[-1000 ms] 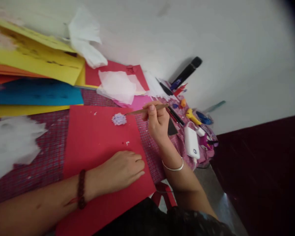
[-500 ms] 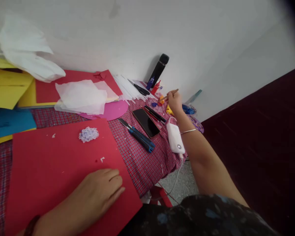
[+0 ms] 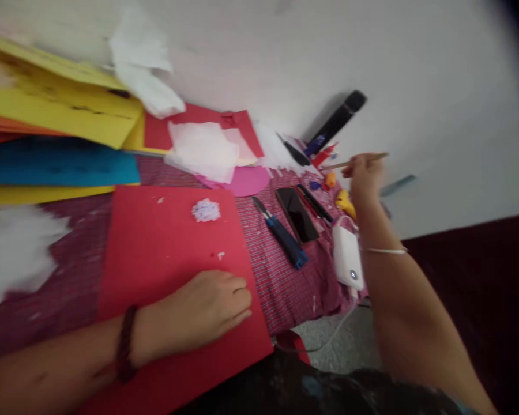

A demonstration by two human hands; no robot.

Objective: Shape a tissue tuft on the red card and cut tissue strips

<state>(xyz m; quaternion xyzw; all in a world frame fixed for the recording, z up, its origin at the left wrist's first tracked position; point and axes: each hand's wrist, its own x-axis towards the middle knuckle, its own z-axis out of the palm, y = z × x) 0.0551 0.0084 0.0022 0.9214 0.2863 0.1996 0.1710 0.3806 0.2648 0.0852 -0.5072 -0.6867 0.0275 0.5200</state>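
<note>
My right hand (image 3: 365, 176) reaches to the far right of the table and pinches a thin wooden paintbrush (image 3: 337, 165). The brush's tip points left, above the small paint things by the red bottle (image 3: 324, 155). An orange pot or cap (image 3: 330, 180) and a yellow bottle (image 3: 345, 203) lie just below this hand. My left hand (image 3: 211, 305) rests palm down on a red sheet (image 3: 134, 242), its fingers loosely bent and nothing seen in them. Higher on that sheet sits a small heap of whitish-purple shreds (image 3: 206, 210), with a few white scraps around.
A blue utility knife (image 3: 285, 239), a phone (image 3: 297, 214), dark pens (image 3: 315, 203) and a white power bank (image 3: 346, 256) with a cable lie between my arms. Behind are scissors (image 3: 296, 153), a black bottle (image 3: 339, 121), white tissue (image 3: 203, 150) and stacked coloured papers (image 3: 60, 161).
The view has swung left, so things sit further right. The paintbrush has come away from the orange and blue paint spots towards the red bottle. My left hand stays on the red sheet.
</note>
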